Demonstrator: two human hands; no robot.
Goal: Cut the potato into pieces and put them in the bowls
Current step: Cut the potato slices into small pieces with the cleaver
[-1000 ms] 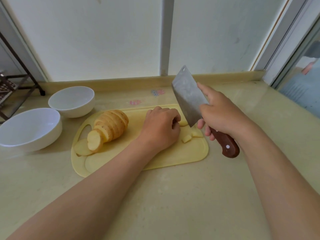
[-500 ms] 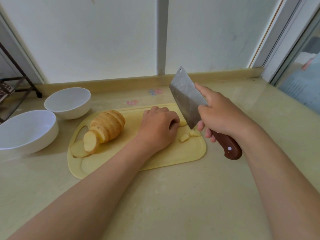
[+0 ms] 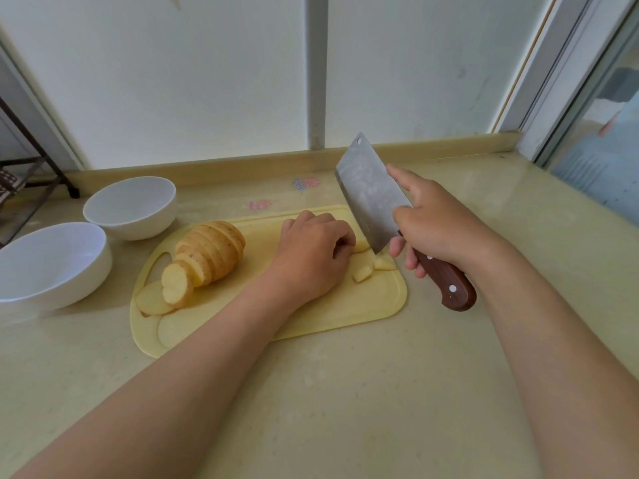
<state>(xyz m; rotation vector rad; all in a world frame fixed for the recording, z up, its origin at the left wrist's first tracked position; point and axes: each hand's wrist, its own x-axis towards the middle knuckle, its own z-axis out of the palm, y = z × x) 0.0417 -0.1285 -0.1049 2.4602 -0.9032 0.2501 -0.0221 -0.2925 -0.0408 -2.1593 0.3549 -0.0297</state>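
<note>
Not much has changed. My right hand (image 3: 435, 223) still grips the cleaver (image 3: 370, 191) just above the cutting board (image 3: 345, 312). My left hand (image 3: 311, 250) still curls on a potato piece (image 3: 361, 245). So I think the chopping goes on. The sliced potato (image 3: 207, 254) leans in a row on the board, near the white bowls (image 3: 131, 205).

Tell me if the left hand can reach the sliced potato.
Probably yes: the left hand sits on the board beside the sliced potato, with only bare board between them. It must first release the piece it holds.
</note>
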